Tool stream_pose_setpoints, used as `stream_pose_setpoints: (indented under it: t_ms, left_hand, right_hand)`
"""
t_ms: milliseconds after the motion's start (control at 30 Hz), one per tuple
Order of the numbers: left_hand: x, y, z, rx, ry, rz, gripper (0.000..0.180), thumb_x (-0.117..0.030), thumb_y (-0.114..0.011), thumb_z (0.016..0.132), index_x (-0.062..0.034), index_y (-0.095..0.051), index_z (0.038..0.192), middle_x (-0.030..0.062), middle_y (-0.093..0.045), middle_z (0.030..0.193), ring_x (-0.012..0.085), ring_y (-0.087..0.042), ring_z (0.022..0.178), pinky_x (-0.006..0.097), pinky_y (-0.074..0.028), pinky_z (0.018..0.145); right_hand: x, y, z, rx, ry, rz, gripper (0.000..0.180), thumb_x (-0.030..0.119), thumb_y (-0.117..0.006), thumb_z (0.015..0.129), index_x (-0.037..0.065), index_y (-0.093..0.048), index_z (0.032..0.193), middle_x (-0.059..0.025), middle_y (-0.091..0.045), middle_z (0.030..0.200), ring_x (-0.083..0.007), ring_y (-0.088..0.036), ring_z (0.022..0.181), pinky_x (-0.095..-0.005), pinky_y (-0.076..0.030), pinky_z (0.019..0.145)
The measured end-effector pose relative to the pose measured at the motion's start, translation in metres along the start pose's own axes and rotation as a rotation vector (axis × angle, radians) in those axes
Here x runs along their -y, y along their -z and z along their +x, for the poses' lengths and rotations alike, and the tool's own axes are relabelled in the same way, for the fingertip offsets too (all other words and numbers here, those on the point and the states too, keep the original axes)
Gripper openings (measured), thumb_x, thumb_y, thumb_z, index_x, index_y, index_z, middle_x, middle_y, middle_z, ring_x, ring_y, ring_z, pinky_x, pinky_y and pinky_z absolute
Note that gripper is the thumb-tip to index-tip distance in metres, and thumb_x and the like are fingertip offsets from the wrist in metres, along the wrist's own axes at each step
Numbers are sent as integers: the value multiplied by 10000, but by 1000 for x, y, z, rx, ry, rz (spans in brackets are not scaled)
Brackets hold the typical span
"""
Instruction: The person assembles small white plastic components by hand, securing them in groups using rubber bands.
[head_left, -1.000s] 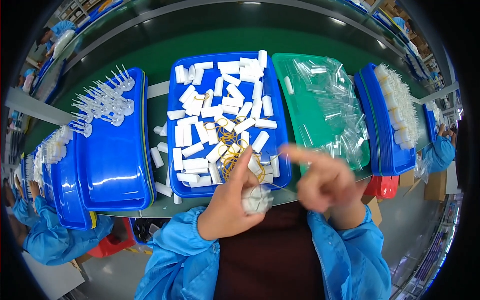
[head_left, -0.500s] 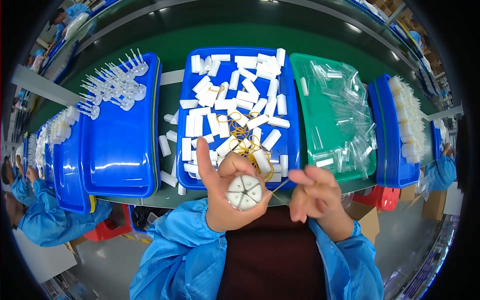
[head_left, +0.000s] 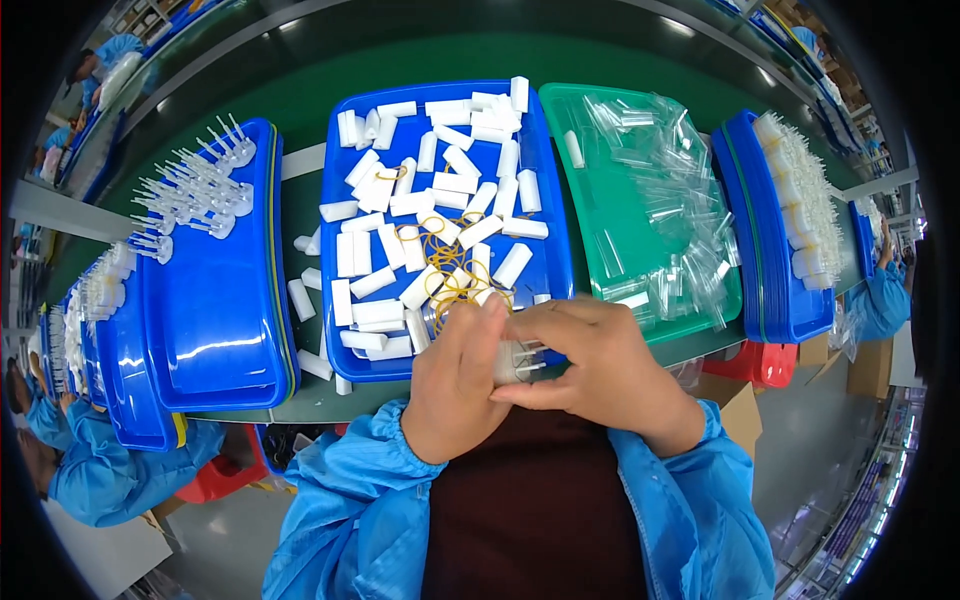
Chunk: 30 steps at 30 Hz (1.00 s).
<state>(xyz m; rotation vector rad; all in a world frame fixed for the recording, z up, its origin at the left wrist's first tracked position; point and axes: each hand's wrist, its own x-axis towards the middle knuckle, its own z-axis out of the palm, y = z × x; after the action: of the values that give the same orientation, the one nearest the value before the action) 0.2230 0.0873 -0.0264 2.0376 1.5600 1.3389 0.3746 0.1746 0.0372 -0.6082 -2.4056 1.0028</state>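
Both hands meet at the near edge of the tabletop, the left hand and right hand pinching a small bundle of clear tubes (barely visible between the fingers), which could slip and scatter into the blue tray.

Bench: long green work surface running left to right, its far edge curved by the lens.
Floor: pale grey, seen below the bench's near edge.
Under bench: red bin right, cardboard box beside it.
Light: bright overhead glare, reflected on the bench top.
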Motion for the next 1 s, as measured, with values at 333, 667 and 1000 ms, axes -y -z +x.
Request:
stream_pose_setpoints:
  t_ms: [333, 667, 1000]
  left_hand:
    - [-18, 20, 13, 117, 773, -1270, 618, -336, -395, 958, -132, -119, 1471, 150, -520, 1066, 255, -575, 862, 382, -486, 750]
    - [-6, 6, 8, -8, 767, -1721, 514, -370, -308, 1001, -114, -213, 1436, 171, -540, 1028, 261, -559, 913, 387, -459, 832]
    - [-13, 0, 8, -34, 771, -1543, 674, -431, -547, 904, -156, -245, 1440, 88, -466, 1189, 215, -530, 877, 378, -442, 830]
  right_hand:
    - [-25, 11, -15, -487, 111, 242, 535, 167, -759, 654, 8, -511, 1100, -160, -474, 1144, -260, -485, 1044, -347, -394, 903]
    - [-10, -24, -10, -139, 54, -29, 771, 178, -836, 553, 82, -488, 1234, -114, -475, 1213, -274, -497, 1061, -371, -363, 825]
    - [-10, -25, -10, -204, 65, -73, 735, 158, -815, 555, 84, -504, 1217, -92, -517, 1149, -239, -515, 1025, -368, -320, 837]
